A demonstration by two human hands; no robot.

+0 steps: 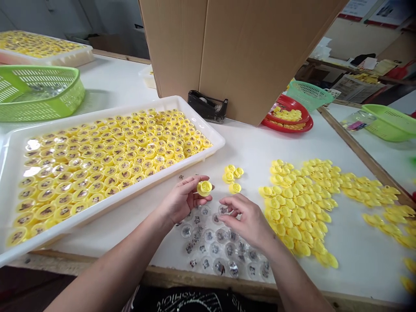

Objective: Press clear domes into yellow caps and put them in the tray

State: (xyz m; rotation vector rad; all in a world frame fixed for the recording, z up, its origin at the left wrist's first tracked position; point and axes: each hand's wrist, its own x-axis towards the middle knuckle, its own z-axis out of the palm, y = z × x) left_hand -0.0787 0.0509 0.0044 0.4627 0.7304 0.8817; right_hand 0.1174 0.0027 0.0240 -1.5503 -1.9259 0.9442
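My left hand (182, 198) is closed on a small round yellow plastic piece (205, 187), pinched between thumb and fingers with its hollow side up. My right hand (250, 220) is just to the right, its thumb and fingertips closed around a clear round cap (223, 209) with a small dark print. Below both hands, many loose clear printed caps (214, 249) lie spread on the white table (242, 147). Past the fingers sit several yellow pieces (229, 174). A wide heap of yellow pieces (295, 208) spreads beside my right hand.
A white tray (218, 143) full of yellow pieces with printed tops stands at left. Behind it are a green basket (69, 97) and another filled tray (78, 54). A cardboard box (247, 56), black tape dispenser (208, 107) and red plates (294, 132) stand at the back.
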